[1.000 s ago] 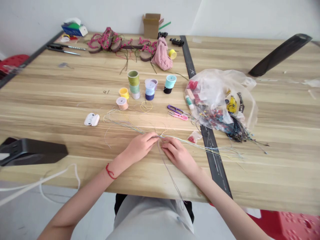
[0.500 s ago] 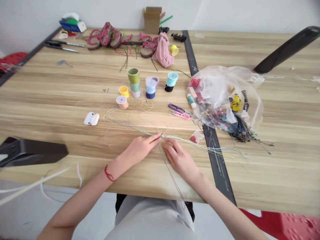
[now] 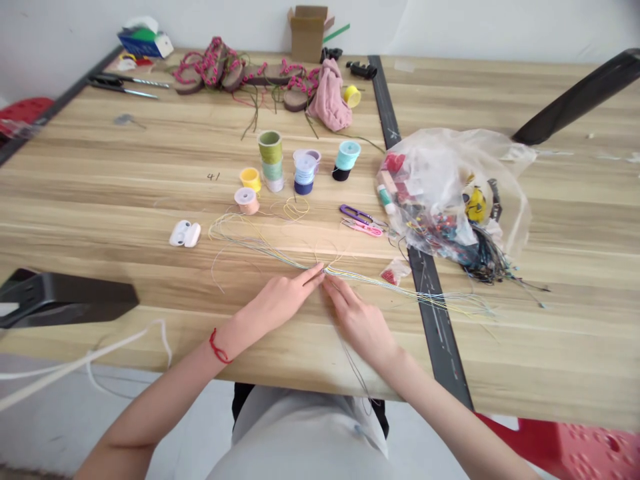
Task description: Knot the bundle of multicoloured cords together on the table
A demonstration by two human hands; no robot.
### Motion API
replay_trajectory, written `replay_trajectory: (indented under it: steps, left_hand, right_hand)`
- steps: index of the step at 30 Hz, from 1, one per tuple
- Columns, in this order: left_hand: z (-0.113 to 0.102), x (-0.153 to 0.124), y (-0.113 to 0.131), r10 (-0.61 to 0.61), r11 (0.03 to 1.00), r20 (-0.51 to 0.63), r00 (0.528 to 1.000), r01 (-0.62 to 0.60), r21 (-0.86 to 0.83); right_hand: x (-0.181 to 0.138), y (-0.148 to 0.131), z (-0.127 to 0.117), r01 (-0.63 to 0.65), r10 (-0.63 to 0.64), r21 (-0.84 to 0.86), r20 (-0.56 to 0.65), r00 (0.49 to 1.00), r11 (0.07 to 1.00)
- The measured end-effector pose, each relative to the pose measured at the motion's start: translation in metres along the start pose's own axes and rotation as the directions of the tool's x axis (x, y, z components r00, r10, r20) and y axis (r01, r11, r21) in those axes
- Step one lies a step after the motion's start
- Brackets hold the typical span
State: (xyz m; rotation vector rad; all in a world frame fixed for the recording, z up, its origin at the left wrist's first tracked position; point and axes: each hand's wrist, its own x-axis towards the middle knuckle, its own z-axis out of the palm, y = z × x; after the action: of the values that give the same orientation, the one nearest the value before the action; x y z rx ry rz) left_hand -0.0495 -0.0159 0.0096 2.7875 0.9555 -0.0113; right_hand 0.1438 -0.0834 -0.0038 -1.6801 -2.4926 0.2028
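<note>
A bundle of thin coloured threads (image 3: 400, 288) lies across the wooden table (image 3: 125, 173), from a loop at the left to loose ends past the black seam. My left hand (image 3: 280, 303), with a red string at the wrist, and my right hand (image 3: 357, 320) meet at the bundle's middle. Their fingertips are pinched together on the threads there. A single dark thread (image 3: 353, 360) trails from under my right hand over the table's front edge.
Several thread spools (image 3: 273, 157) stand behind the hands, with small purple and pink snips (image 3: 360, 221) to their right. A clear plastic bag of beads and cords (image 3: 450, 193) lies right. A white earbud case (image 3: 183, 234) lies left. Braided sandals (image 3: 225, 72) and a cardboard box (image 3: 306, 32) stand at the back.
Both hands stay pinched on the middle of the thread bundle; the fingertips have shifted slightly. The view has tilted a little.
</note>
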Motion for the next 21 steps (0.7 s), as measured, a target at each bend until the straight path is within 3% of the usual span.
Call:
replay_trajectory:
  steps: [8, 17, 21]
  left_hand:
    - [0.0, -0.001, -0.011, 0.033, 0.981, -0.015, 0.999, -0.035, -0.19]
    - [0.004, -0.004, -0.011, 0.034, 0.977, -0.061, 0.998, -0.046, -0.206]
    - [0.004, -0.003, -0.009, 0.037, 0.978, -0.071, 0.997, -0.05, -0.203]
  right_hand:
    - [0.004, 0.017, 0.0, 0.093, -0.085, -0.118, 0.072, 0.994, 0.989]
    - [-0.006, 0.025, 0.0, -0.118, 0.109, -0.076, -0.116, 0.987, 0.99]
    - [-0.005, 0.021, -0.001, -0.095, 0.088, -0.039, -0.149, 0.985, 0.995]
